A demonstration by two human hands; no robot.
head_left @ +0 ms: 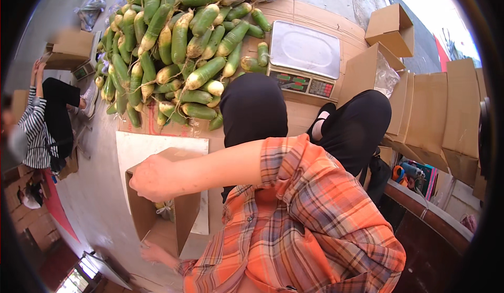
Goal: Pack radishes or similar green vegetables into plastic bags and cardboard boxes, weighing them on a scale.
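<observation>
An open brown cardboard box (188, 217) lies at the left, with its mouth toward the lower left. My right arm reaches across my body, and my right hand (153, 178) is closed on the box's far edge. My left hand (157, 254) is beside the box's near edge, its fingers looking stretched out; I cannot tell whether it touches the cardboard. Inside the box is a small bagged item (166, 210), partly hidden by the wall and my forearm. Under the box is a white board (137, 142).
A large pile of green radishes (178, 46) lies ahead on flattened cardboard. Right of it stands a digital scale (306, 51). Several open boxes (430, 104) line the right side. At far left, another person (39, 130) handles a cardboard box (72, 50).
</observation>
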